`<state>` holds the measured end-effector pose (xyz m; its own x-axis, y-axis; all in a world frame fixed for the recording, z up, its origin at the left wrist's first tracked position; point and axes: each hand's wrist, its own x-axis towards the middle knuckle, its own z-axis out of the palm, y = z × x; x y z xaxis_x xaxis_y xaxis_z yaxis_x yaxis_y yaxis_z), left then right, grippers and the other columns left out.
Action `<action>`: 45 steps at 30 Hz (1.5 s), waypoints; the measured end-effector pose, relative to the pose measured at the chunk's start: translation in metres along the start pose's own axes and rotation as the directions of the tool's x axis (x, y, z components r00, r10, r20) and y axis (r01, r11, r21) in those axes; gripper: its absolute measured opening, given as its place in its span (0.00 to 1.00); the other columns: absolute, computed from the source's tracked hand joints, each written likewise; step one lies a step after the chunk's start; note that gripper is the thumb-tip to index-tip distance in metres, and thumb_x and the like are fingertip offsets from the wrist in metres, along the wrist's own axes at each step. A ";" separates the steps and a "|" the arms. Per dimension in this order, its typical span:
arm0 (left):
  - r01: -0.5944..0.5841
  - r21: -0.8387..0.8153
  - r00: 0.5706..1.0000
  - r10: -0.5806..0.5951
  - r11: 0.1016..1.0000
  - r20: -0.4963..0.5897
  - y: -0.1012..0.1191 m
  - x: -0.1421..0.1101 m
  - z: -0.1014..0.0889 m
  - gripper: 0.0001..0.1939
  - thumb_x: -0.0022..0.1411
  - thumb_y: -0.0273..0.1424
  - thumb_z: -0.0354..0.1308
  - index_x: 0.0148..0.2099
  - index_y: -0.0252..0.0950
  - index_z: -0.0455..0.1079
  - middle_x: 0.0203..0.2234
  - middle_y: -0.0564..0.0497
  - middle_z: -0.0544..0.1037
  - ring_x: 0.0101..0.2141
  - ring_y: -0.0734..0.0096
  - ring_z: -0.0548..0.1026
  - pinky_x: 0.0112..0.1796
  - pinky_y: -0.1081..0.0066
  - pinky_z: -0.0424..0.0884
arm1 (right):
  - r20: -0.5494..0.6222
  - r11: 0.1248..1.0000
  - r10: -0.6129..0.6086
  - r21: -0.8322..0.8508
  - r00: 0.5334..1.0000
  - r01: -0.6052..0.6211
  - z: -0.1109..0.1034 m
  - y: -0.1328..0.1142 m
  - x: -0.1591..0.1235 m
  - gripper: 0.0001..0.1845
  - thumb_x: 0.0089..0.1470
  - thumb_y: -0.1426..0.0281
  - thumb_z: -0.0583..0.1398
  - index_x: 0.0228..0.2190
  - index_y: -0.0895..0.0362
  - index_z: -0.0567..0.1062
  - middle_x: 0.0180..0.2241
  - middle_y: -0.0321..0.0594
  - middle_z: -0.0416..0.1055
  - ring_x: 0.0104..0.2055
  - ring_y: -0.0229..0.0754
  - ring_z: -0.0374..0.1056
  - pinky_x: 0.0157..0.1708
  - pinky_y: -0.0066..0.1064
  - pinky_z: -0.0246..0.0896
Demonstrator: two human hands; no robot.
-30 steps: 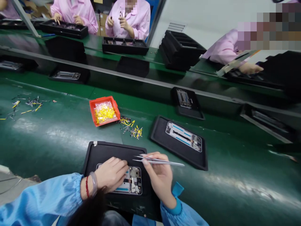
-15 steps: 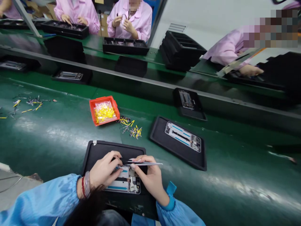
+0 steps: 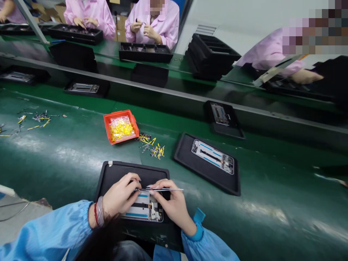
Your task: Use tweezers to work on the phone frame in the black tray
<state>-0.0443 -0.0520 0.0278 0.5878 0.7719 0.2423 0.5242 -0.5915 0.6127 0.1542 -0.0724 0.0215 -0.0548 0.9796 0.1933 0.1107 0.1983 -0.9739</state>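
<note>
Landmark: my black tray (image 3: pixel 116 174), lying on the green surface (image 3: pixel 67 152) right in front of me.
Phone: an open phone frame (image 3: pixel 145 210) lies flat in the near right part of my tray, its board and blue strips showing.
Left hand: my left hand (image 3: pixel 119 197) rests on the left part of the phone, fingers (image 3: pixel 133 181) curled and drawn together at the tweezer tips; whether they pinch a small part I cannot tell.
Right hand: my right hand (image 3: pixel 171 204) sits at the right edge of the phone, thumb and forefinger pressed on the tweezers (image 3: pixel 160 189).
Tweezers: held level over the top of the phone, tips toward my left hand, tail sticking out to the right past my tray.
Bin: an orange bin (image 3: pixel 121 127) of yellow bits stands beyond my tray.
Loose bits: yellow and dark bits (image 3: pixel 152 145) lie scattered between the bin and my tray, just right of the bin.
Second tray: another tray (image 3: pixel 190 159) with a phone lies to the right of mine, apart from it.
Others: people in pink sleeves (image 3: pixel 163 25) work at the far side, well beyond my tray.
</note>
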 end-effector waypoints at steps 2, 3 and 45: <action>-0.012 -0.002 1.000 0.012 1.000 -0.009 0.000 0.001 -0.001 0.09 0.60 0.21 0.47 0.38 0.35 0.67 0.38 0.45 0.70 0.39 0.69 0.73 0.41 0.73 0.73 | -0.012 1.000 0.015 0.027 1.000 -0.014 0.001 -0.001 0.000 0.07 0.53 0.68 0.65 0.28 0.52 0.71 0.27 0.35 0.75 0.30 0.43 0.75 0.30 0.30 0.69; -0.016 0.002 1.000 0.016 1.000 -0.009 0.000 0.001 -0.001 0.09 0.60 0.21 0.46 0.38 0.35 0.67 0.38 0.45 0.70 0.39 0.69 0.73 0.41 0.73 0.73 | -0.018 0.999 0.021 0.040 1.000 -0.021 0.001 -0.001 0.001 0.08 0.53 0.68 0.65 0.28 0.52 0.71 0.26 0.35 0.74 0.30 0.42 0.76 0.30 0.30 0.69; -0.004 0.113 0.999 0.000 0.994 0.036 0.006 0.008 -0.007 0.07 0.59 0.21 0.50 0.32 0.37 0.66 0.31 0.51 0.73 0.32 0.71 0.73 0.33 0.73 0.68 | -0.022 0.999 0.044 0.004 0.999 -0.044 0.001 0.000 -0.001 0.08 0.54 0.67 0.64 0.31 0.51 0.68 0.29 0.34 0.76 0.33 0.41 0.76 0.33 0.29 0.69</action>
<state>-0.0407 -0.0478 0.0391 0.6099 0.7628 0.2148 0.5881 -0.6173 0.5226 0.1527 -0.0738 0.0216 -0.0280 0.9879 0.1528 0.1087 0.1550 -0.9819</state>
